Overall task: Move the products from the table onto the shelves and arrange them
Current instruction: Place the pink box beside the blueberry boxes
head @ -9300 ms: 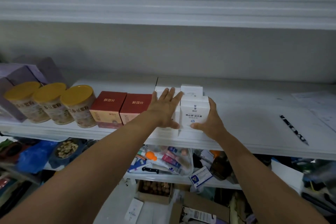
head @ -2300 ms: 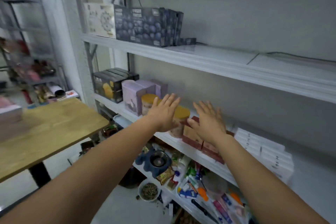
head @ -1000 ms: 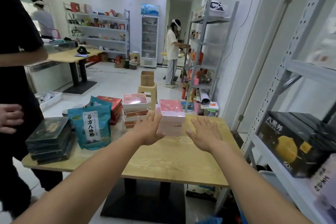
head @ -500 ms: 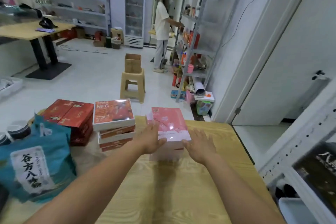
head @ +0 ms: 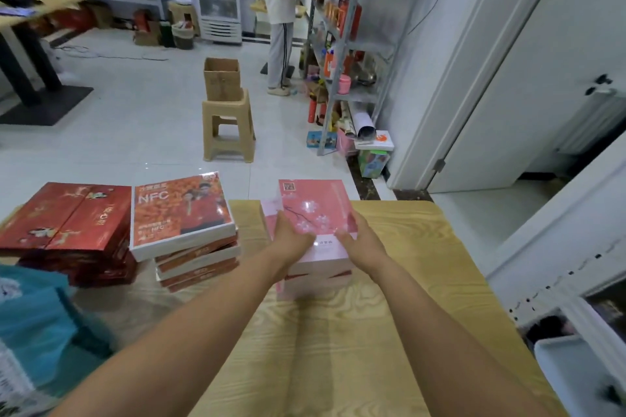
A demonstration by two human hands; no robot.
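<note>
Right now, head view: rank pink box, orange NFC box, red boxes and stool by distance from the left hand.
1. Pink box: the left hand holds its left edge.
2. Orange NFC box: just left, on the table.
3. Red boxes: farther left on the table.
4. Stool: on the floor beyond the table.

left hand [head: 292, 241], right hand [head: 359, 243] gripping top pink box [head: 316, 205], wooden table [head: 338, 349]

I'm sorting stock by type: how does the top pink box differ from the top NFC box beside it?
The top pink box bears a blossom print; the top NFC box is orange with a photo of people. The left hand and right hand hold the top pink box by its sides; the top NFC box is untouched. Both are flat boxes topping stacks on the wooden table.
</note>
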